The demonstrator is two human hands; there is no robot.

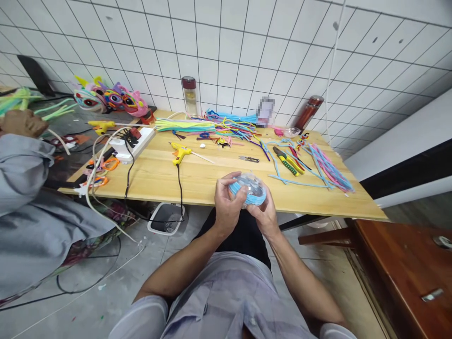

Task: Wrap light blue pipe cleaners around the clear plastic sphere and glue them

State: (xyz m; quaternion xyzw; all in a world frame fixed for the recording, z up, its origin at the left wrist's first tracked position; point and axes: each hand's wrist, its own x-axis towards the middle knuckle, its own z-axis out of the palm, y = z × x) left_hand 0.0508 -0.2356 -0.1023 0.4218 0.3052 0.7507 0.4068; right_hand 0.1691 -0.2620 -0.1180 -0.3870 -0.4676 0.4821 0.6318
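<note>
My left hand (228,202) and my right hand (265,215) together hold a clear plastic ball (251,184) with a light blue pipe cleaner (247,197) wound around its lower part. Both hands have their fingers wrapped round it, just in front of the near edge of the wooden table (197,181). On the table behind lie a yellow glue gun (181,153), small snips (249,159), green-handled pliers (286,161) and several loose pipe cleaners (325,169).
A person in grey (31,207) sits at the left. A white power strip (132,141) with cables, colourful masks (113,100), two bottles (189,95) and a bin (165,217) under the table are around. A brown wooden bench (399,263) stands at the right.
</note>
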